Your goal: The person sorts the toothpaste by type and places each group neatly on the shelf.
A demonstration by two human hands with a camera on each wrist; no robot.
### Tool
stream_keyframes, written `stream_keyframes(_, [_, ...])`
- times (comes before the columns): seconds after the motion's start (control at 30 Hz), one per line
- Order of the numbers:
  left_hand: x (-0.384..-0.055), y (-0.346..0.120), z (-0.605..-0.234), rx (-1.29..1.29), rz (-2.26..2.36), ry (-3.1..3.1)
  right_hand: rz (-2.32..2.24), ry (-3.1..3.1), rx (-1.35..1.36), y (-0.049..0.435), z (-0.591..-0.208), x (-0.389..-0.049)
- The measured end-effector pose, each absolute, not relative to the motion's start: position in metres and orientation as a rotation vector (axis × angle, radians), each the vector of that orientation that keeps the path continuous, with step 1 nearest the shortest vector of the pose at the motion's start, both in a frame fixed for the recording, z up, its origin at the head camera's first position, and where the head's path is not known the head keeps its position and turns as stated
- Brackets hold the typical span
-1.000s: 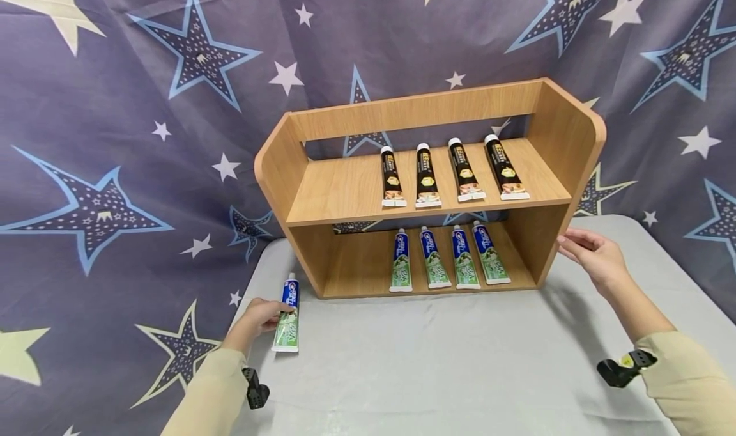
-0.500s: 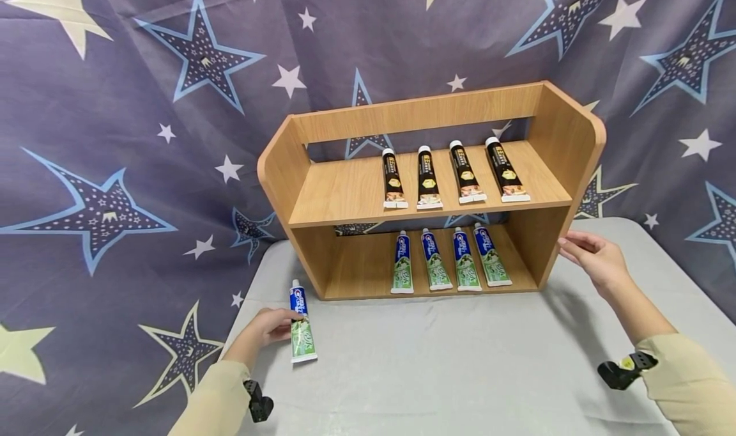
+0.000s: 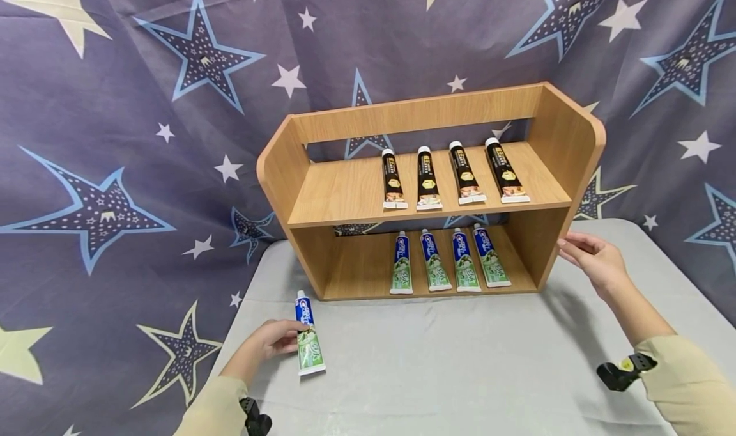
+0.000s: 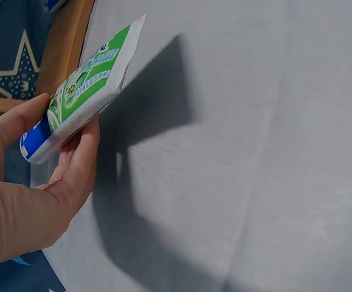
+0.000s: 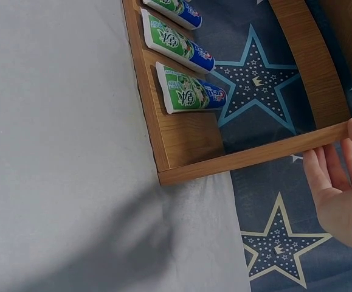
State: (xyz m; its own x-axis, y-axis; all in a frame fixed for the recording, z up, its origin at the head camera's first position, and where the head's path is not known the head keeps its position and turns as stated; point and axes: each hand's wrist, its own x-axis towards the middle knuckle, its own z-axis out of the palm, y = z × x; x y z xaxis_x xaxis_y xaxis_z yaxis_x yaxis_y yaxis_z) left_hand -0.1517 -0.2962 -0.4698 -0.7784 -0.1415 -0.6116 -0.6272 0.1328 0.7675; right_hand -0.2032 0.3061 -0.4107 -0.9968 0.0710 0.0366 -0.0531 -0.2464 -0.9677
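In the head view my left hand (image 3: 276,339) pinches a blue and green toothpaste tube (image 3: 309,340) off the shelf's left front corner. The left wrist view shows the tube (image 4: 84,91) tilted between thumb and fingers, its flat white end outward and its shadow on the table. A two-tier wooden shelf (image 3: 431,216) stands in the middle. At its right side panel, my right hand (image 3: 595,262) grips the edge; in the right wrist view the thumb lies over the panel edge (image 5: 255,157) and the fingers touch its outer face.
Several black tubes (image 3: 427,177) lie in a row on the upper tier. Below them several blue and green toothpaste tubes (image 3: 435,263) lie on the lower tier. The shelf stands on a table with a pale grey cover (image 3: 437,372), before a star-patterned curtain (image 3: 144,103).
My left hand has moved right and toward the front edge with the toothpaste tube, whose flat end now points more to the right. The right hand stays at the shelf's side.
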Motion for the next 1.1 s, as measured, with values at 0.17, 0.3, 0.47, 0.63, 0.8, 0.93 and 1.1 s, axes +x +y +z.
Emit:
stream_keyframes(0.17, [-0.148,-0.293,-0.474,-0.736,1.691,1.985,2.446,-1.851,0.002,0.308,-0.412,-0.204])
stream_keyframes(0.3, [-0.148,-0.288,-0.476,-0.762,1.672,1.985,2.409,-1.898,0.015,0.320,-0.430,-0.216])
stream_keyframes(0.47, [-0.148,-0.280,-0.475,-0.752,1.664,1.968,2.379,-1.936,0.011,0.347,-0.473,-0.247])
stream_keyframes(0.63, [-0.148,-0.270,-0.475,-0.717,1.661,1.947,2.371,-1.920,-0.065,0.365,-0.501,-0.267])
stream_keyframes(0.8, [-0.150,-0.261,-0.473,-0.735,1.631,1.970,2.386,-1.920,-0.020,0.357,-0.487,-0.257])
stream_keyframes(0.93, [-0.153,-0.254,-0.473,-0.746,1.609,1.981,2.397,-1.938,0.021,0.345,-0.468,-0.244])
stream_keyframes(1.1, [-0.159,-0.247,-0.472,-0.754,1.574,1.995,2.363,-1.921,-0.054,0.351,-0.481,-0.252])
